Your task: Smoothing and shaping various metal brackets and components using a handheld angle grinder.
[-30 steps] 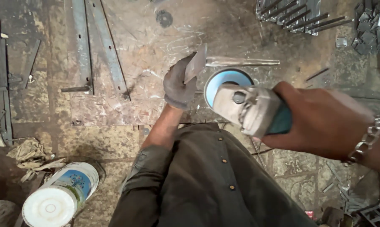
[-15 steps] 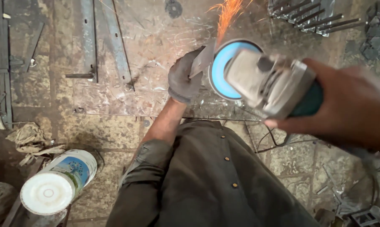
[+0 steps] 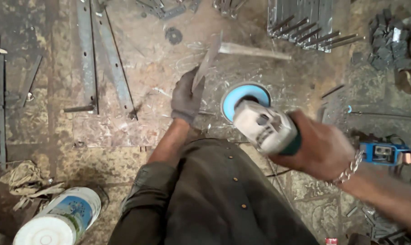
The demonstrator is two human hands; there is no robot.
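My left hand, in a grey glove, grips a thin flat metal piece that points up and away from me. My right hand, bare with a chain bracelet, holds an angle grinder with a pale body and a blue disc. The disc sits just right of the metal piece and apart from it. No sparks show. My dark shirt fills the bottom middle.
Long metal bars lie at the upper left, a bundle of rods at the top right, and a hammer-like handle behind the metal piece. A white tub lies at the bottom left, a blue tool at the right.
Half a second ago the disc touched the metal piece and threw sparks. Now the grinder has pulled back to the right and the sparks have stopped.
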